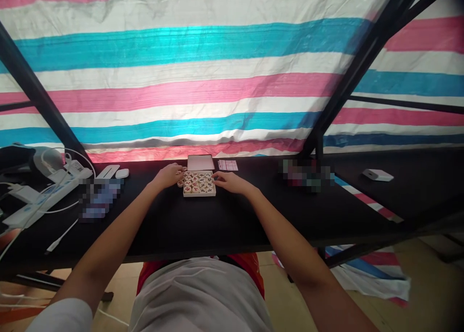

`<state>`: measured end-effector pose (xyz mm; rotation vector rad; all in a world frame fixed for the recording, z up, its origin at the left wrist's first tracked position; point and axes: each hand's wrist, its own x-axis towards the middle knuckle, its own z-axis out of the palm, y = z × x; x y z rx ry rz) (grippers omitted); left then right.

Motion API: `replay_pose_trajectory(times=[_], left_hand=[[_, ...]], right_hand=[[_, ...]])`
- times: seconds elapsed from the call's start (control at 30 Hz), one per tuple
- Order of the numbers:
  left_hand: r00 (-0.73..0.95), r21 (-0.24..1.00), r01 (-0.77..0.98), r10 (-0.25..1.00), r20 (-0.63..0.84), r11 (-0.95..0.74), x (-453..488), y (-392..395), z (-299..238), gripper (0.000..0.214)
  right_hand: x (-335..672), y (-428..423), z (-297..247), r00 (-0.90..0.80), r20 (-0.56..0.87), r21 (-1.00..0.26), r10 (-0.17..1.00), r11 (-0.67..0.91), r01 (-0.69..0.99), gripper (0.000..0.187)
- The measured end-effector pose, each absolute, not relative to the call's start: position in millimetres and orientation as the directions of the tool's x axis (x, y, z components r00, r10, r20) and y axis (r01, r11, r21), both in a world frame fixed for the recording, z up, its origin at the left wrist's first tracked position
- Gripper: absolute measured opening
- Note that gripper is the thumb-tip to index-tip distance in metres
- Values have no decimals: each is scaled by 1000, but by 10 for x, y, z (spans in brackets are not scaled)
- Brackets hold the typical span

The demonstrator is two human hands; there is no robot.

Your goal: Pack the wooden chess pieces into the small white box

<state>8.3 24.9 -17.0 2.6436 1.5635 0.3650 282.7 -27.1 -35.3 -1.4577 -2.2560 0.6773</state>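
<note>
A small cream box [199,193] full of round wooden game pieces with red and dark marks sits on the black table [224,221]. Its lid [200,163] lies just behind it. My left hand [168,175] rests at the box's left side, fingers curled over a loose piece [180,183] next to the box. On the box's right edge lies my right hand [228,181], its fingers stretched flat and touching the rim.
A folded pink paper [227,165] lies behind the box. At the left are a power strip [39,199], white cables, a white mouse [122,173] and a blurred item. A white box [377,175] sits on the right-hand table. Black frame bars and a striped tarp stand behind.
</note>
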Motion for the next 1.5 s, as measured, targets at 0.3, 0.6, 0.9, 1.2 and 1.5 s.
replay_pose_trajectory(times=[0.3, 0.6, 0.9, 1.2, 1.5], left_hand=[[526, 244, 816, 848, 64, -525, -208, 201, -259, 34], [488, 237, 858, 868, -94, -457, -242, 157, -139, 35], [423, 164, 897, 905, -51, -410, -192, 124, -147, 17], [649, 255, 616, 664, 372, -745, 285, -256, -54, 24], [807, 116, 503, 514, 290, -856, 493, -264, -416, 24]], right_hand=[[2825, -295, -321, -392, 34, -572, 919, 339, 747, 32], [2841, -252, -364, -398, 48, -553, 916, 356, 753, 33], [2827, -282, -332, -400, 37, -557, 916, 351, 753, 31], [2827, -278, -342, -398, 36, -571, 916, 346, 745, 31], [2834, -267, -360, -396, 51, -569, 917, 352, 743, 31]])
